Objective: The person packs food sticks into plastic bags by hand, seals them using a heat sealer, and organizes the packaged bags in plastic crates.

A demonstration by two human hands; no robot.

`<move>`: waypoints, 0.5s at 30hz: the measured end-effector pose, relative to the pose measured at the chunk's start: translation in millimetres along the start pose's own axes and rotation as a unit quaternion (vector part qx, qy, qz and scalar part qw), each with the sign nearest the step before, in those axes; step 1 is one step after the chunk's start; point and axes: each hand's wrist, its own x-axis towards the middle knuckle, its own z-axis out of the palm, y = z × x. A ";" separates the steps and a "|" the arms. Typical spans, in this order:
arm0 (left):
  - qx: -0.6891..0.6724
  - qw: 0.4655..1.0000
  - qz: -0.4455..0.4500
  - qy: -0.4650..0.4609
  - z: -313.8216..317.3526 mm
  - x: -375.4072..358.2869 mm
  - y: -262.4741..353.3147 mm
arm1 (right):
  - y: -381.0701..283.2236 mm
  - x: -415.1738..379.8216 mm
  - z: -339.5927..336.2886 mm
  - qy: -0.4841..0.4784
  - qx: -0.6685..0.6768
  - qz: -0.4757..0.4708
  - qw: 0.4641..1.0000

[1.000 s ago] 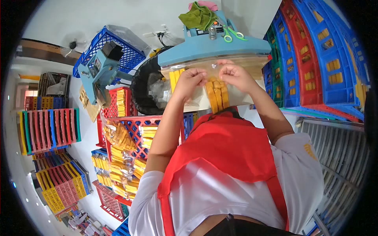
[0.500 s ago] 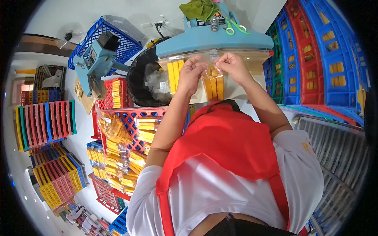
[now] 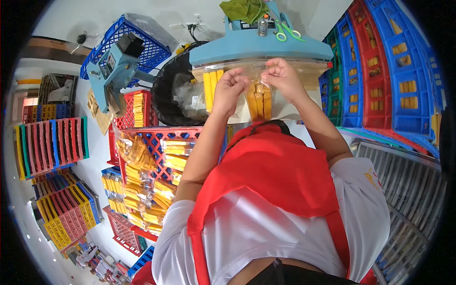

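Observation:
A clear plastic bag with several yellow-orange sticks hangs between my two hands. My left hand pinches its top left edge and my right hand pinches its top right edge. The bag's mouth sits right at the front jaw of the light-blue sealing machine. Another bag of yellow sticks lies on the white surface just left of my left hand.
Green scissors and a green cloth lie on the sealer. A black bin stands to the left, near a red crate of packed bags. Blue and red crates are stacked on the right; a second blue machine stands at the left.
Both hands first lifted the bag, then brought its mouth closer to the sealer's jaw; they now sit nearer together at the bag's top.

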 end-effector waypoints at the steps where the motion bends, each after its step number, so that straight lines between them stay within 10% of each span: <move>1: 0.010 1.000 0.021 0.010 -0.6 0.2 -1.0 | 2.2 0.6 -0.5 -0.001 -0.004 0.001 1.000; 15: 0.059 0.998 0.012 -0.014 -3.0 -2.9 -5.0 | -8.3 1.5 5.0 0.011 -0.005 0.037 0.999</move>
